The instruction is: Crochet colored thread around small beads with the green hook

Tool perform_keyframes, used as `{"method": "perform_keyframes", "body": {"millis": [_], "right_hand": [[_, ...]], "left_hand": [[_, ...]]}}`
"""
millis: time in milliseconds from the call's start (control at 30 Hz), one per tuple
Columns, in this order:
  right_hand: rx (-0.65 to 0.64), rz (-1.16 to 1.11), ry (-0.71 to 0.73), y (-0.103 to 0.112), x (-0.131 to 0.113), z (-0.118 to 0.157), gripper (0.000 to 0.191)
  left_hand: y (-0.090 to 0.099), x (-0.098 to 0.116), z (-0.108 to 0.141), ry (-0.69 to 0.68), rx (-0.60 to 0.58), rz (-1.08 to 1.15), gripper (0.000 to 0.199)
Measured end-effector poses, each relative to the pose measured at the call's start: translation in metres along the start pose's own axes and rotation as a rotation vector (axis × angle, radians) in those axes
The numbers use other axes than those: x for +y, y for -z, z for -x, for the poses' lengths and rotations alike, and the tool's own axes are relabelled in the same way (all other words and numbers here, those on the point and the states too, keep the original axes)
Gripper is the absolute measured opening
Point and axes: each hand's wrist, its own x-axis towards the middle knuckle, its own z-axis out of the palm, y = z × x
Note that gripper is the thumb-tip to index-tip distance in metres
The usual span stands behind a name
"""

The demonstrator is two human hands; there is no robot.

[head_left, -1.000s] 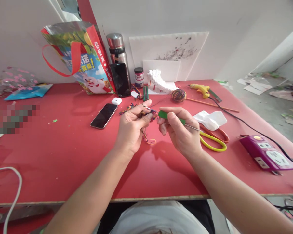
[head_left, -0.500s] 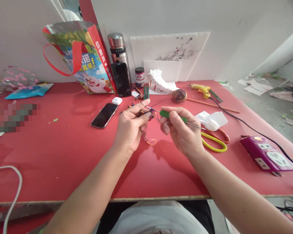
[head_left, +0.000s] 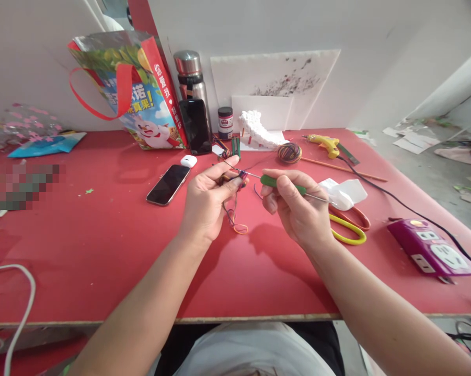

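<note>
My left hand [head_left: 209,201] pinches a small piece of multicoloured crochet work [head_left: 242,180] between thumb and fingers, with the index finger stretched out along the yarn. Loose yarn ends [head_left: 238,227] dangle below it. My right hand [head_left: 298,201] is closed around the green handle of a crochet hook [head_left: 270,181]. The thin metal tip points left and meets the crochet work; a second metal end sticks out to the right of the hand. A ball of dark multicoloured yarn [head_left: 289,152] lies behind my hands, with a strand leading from it toward the left hand.
A phone [head_left: 168,184] and white earbud case [head_left: 188,161] lie left of my hands. Behind stand a shopping bag [head_left: 157,120], thermos [head_left: 192,78] and upright phone [head_left: 196,125]. To the right are scissors [head_left: 351,237], a yellow glue gun [head_left: 325,144] and a purple power strip [head_left: 435,250].
My right hand has moved slightly right with the hook, drawing its tip back a little through the crochet work. My left hand has shifted slightly and keeps its pinch.
</note>
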Motion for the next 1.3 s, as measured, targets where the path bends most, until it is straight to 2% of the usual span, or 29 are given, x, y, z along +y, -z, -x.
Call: {"method": "perform_keyframes", "body": {"millis": [167,433,767,1100,1300], "right_hand": [[0.009,0.062,0.008,0.003,-0.003,0.0,0.033],[0.005,0.099,0.038,0.008,-0.009,-0.003,0.026],[0.005,0.143,0.028,0.014,-0.016,-0.007,0.023],[-0.01,0.186,-0.012,0.014,-0.025,-0.009,0.029],[-0.021,0.151,-0.073,0.017,-0.028,-0.011,0.025]], "left_hand": [[0.001,-0.001,-0.001,-0.099,-0.009,-0.065,0.032],[0.004,0.0,-0.002,-0.156,-0.018,-0.134,0.032],[0.006,0.002,-0.002,-0.136,-0.062,-0.155,0.031],[0.007,0.003,-0.003,-0.111,-0.076,-0.178,0.031],[0.004,0.005,-0.001,-0.101,-0.09,-0.205,0.02]]}}
